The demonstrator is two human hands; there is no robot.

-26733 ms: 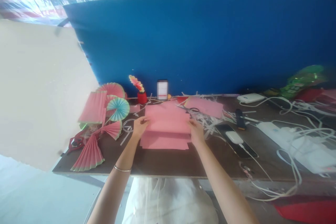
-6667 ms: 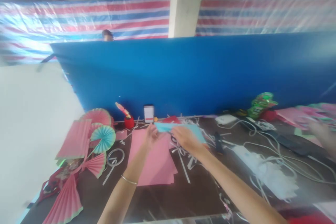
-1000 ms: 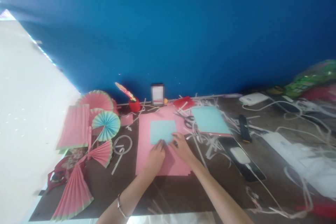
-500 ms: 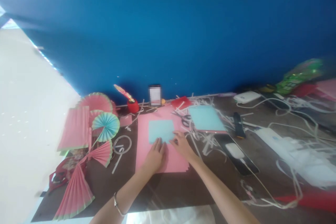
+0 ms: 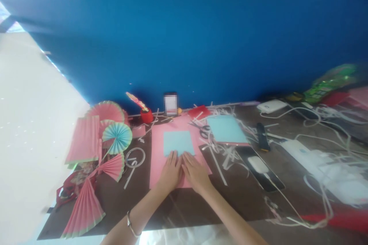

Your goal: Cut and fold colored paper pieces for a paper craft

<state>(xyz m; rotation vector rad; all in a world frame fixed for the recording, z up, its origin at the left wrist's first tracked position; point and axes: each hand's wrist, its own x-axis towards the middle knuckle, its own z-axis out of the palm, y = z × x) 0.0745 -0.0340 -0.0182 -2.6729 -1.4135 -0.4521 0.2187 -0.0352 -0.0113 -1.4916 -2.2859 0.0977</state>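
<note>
A light blue sheet of paper lies on larger pink paper. My left hand rests flat with its fingertips on the near edge of the blue sheet. Beside it, my right hand lies flat too, fingers stretched out over the near right part of the same edge. The two hands almost touch, and neither grips anything. Just right of the pink paper are scissors and a stack of light blue paper. The part of the sheet under my fingers is hidden.
Folded pink fans and a blue pleated fan lie left, near a tape roll. White paper strips are scattered around. Rightward are a phone, a white charger and cables. A blue partition stands behind.
My right hand has gone from a bent-finger hold at the sheet's right edge to lying flat beside my left hand. The left hand has barely moved.
</note>
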